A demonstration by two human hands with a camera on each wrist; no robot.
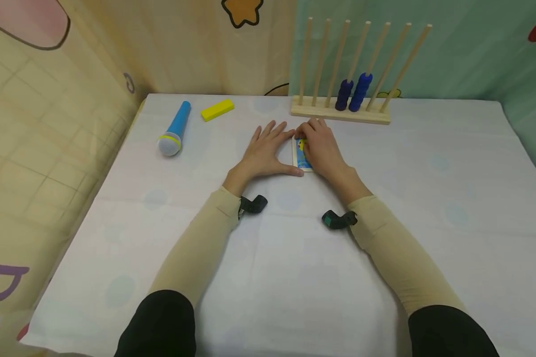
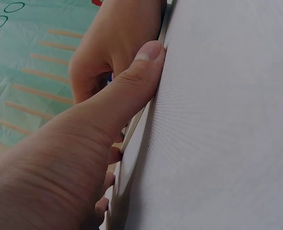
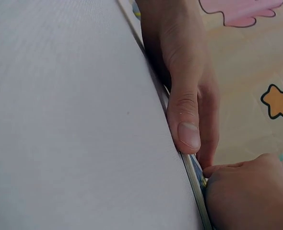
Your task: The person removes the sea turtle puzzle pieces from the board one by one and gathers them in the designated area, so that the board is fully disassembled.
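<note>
In the head view a small flat picture board [image 1: 301, 159], blue and yellow with a pale frame, lies on the table between both hands. My left hand [image 1: 264, 152] is spread at its left side, fingers straight, the thumb by the near edge and the index finger near the far left corner. My right hand [image 1: 322, 148] lies over the board's right part with bent fingers turned down onto it, covering much of the picture. A bit of blue [image 2: 110, 76] shows beneath that hand in the left wrist view. Whether its fingertips pinch anything is hidden.
A wooden peg rack [image 1: 340, 115] with upright rods and dark blue beads stands behind the hands. A blue toy microphone [image 1: 176, 128] and a yellow block [image 1: 217, 109] lie at the back left. The white cloth [image 1: 295, 277] covers the table; curtains hang behind.
</note>
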